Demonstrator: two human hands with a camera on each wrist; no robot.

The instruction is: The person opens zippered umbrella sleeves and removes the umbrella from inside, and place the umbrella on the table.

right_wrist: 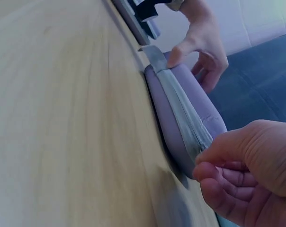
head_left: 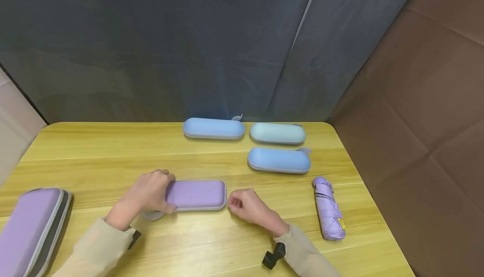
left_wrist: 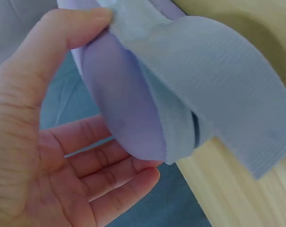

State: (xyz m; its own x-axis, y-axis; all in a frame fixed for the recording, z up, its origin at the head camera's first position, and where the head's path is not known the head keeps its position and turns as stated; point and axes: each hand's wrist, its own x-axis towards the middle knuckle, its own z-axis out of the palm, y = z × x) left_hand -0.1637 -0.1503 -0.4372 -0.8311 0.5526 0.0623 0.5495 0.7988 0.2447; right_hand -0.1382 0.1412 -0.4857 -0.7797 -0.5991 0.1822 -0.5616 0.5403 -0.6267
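1. Right now, from where I stand, the purple zippered hard case (head_left: 196, 195) rests on the wood-grain surface (head_left: 211, 247) between two hands, its pale zip band facing six o'clock; take it as the clock's centre.
2. At its nine o'clock end, the left hand (head_left: 149, 191) has its grip grasping the case, thumb on the near edge by the strap and fingers along the far side.
3. A grey fabric strap (left_wrist: 214, 80) hangs off that same end, slanting toward eight o'clock.
4. At the three o'clock end, the right hand (head_left: 247, 205) has its grip clenched, thumb and curled forefinger pinching at the zipper pull (right_wrist: 201, 149), which is mostly covered by the fingertips.
5. Near twelve o'clock, toward the far edge, sits a light blue hard case (head_left: 213, 128) with a little grey strap.
6. Just short of two o'clock lies a mint-green hard case (head_left: 277, 133); slightly past two, a second blue case (head_left: 279, 160).
7. Around three o'clock, well apart, a folded lilac umbrella (head_left: 328, 209) carries a yellow tag (head_left: 342, 224).
8. Just short of nine o'clock, a larger purple case (head_left: 30, 230) is partly cut off from view.
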